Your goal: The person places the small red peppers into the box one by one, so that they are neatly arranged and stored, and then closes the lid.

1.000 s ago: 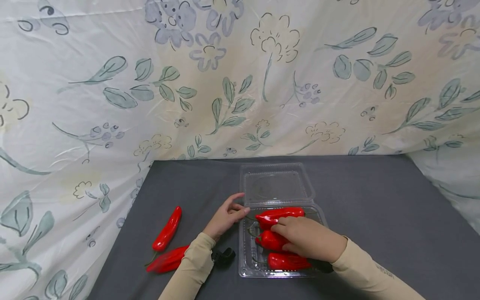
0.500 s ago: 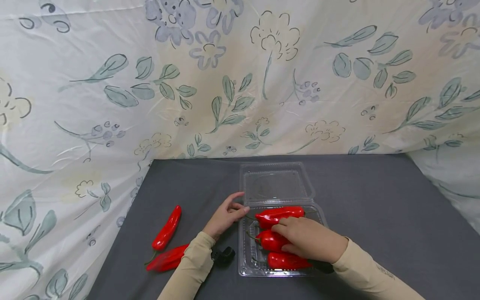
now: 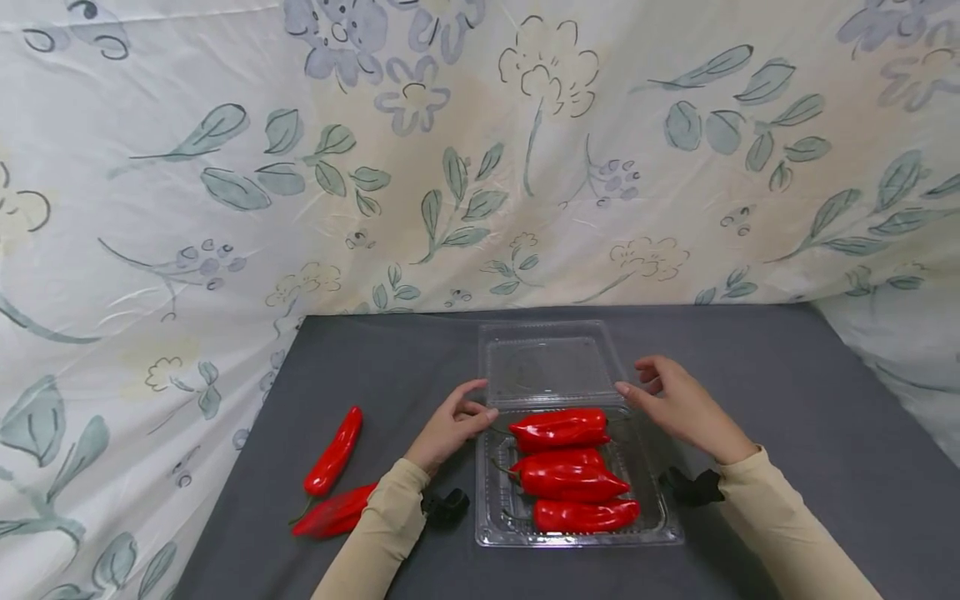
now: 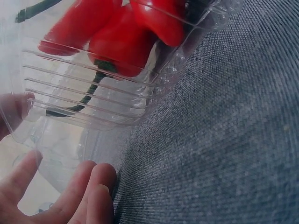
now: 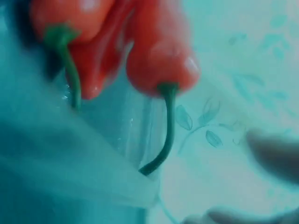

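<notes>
Several red chili peppers (image 3: 573, 481) lie crosswise in the base of a clear plastic clamshell box (image 3: 585, 540), whose lid (image 3: 551, 367) is folded back behind it. At the box's left side by the hinge, my left hand (image 3: 447, 427) rests with its thumb at the rim and loosely bent fingers. The left wrist view has the thumb (image 4: 14, 109) against the clear corner. My right hand (image 3: 686, 412) is beside the hinge on the right, holding nothing, its thumb near the lid's edge; whether they touch I cannot tell. Pepper stems (image 5: 170, 121) show in the blurred right wrist view.
Two more red peppers lie left of the box: one pepper (image 3: 334, 454) in full view, another pepper (image 3: 333, 510) partly behind the left sleeve (image 3: 390, 517). The table has a dark grey cloth (image 3: 787, 400). A floral curtain (image 3: 450, 208) hangs behind and at the sides.
My right hand has let go of a pepper in the box and moved up and right, beside the hinge. That pepper now lies in full view. The left hand stays at the left rim.
</notes>
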The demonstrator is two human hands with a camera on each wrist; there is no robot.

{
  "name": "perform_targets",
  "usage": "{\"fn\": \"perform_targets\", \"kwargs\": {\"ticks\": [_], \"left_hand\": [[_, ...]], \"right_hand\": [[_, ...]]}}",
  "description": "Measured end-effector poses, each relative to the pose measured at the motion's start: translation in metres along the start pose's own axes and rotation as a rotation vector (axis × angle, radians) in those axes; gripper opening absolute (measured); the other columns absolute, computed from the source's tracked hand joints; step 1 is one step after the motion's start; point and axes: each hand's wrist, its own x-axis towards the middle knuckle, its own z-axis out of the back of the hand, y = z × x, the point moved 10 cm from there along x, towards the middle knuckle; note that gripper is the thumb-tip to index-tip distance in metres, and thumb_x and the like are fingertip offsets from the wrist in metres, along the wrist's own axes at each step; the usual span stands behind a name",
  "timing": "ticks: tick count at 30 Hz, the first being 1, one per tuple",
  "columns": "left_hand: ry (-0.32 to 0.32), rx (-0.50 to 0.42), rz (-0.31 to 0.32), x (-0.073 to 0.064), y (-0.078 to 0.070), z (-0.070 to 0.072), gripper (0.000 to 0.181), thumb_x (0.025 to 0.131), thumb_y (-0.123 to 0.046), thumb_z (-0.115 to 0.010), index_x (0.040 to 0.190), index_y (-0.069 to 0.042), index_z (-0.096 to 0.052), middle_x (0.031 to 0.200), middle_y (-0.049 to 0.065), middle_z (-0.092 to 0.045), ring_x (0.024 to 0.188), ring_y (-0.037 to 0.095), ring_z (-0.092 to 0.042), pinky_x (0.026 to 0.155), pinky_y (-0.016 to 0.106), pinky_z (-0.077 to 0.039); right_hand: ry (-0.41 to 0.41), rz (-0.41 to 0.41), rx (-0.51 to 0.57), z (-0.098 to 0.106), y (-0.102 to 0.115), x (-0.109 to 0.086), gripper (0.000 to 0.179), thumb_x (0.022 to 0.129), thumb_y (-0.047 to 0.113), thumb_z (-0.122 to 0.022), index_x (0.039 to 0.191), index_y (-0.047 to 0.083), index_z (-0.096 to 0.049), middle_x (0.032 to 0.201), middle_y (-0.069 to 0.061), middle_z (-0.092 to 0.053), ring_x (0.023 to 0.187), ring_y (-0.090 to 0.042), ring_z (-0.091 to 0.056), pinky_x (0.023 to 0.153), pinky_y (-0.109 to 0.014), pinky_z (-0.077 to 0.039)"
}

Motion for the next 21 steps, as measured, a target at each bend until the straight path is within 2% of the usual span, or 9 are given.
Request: {"fn": "perform_targets", "kwargs": {"ticks": [3,6,11,17,21], "left_hand": [[0.005,-0.008,0.002,0.0,0.0,0.0,0.061,0.092,-0.024,-0.066,0.146,-0.014,-0.038,0.111,0.012,-0.063,0.09,0.018,-0.061,0.08,0.03,-0.048],[0.006,-0.009,-0.001,0.0,-0.001,0.0,0.062,0.092,-0.024,-0.065,0.146,-0.014,-0.038,0.112,0.011,-0.062,0.091,0.017,-0.061,0.081,0.032,-0.048],[-0.018,-0.006,0.003,-0.005,0.0,0.009,0.061,0.093,-0.023,-0.064,0.147,-0.014,-0.037,0.112,0.011,-0.062,0.09,0.016,-0.06,0.081,0.032,-0.048],[-0.036,0.035,0.025,-0.01,-0.003,0.013,0.063,0.093,-0.023,-0.064,0.148,-0.015,-0.035,0.114,0.012,-0.061,0.089,0.015,-0.059,0.079,0.031,-0.048],[-0.091,0.105,-0.001,-0.014,-0.013,0.011,0.064,0.094,-0.027,-0.062,0.15,-0.017,-0.031,0.114,0.014,-0.06,0.087,0.018,-0.06,0.074,0.029,-0.048]], "right_hand": [[0.107,-0.101,0.062,-0.013,-0.027,0.009,0.077,0.091,0.052,-0.057,0.137,-0.007,-0.037,0.128,-0.029,-0.049,0.11,-0.041,-0.053,0.081,-0.051,-0.051],[0.2,-0.144,0.123,-0.025,-0.041,0.015,0.078,0.091,0.052,-0.057,0.138,-0.006,-0.036,0.128,-0.027,-0.05,0.107,-0.036,-0.055,0.084,-0.049,-0.051],[0.308,-0.119,0.219,-0.042,-0.041,0.026,0.073,0.091,0.047,-0.06,0.136,-0.007,-0.039,0.122,-0.022,-0.055,0.099,-0.026,-0.058,0.081,-0.04,-0.053],[0.363,-0.105,0.306,-0.051,-0.041,0.031,0.071,0.091,0.042,-0.063,0.138,-0.004,-0.037,0.122,-0.019,-0.056,0.098,-0.023,-0.06,0.081,-0.038,-0.053],[0.36,-0.136,0.35,-0.054,-0.055,0.024,0.074,0.091,0.044,-0.063,0.14,-0.004,-0.035,0.126,-0.022,-0.055,0.1,-0.023,-0.063,0.081,-0.038,-0.054]]}}
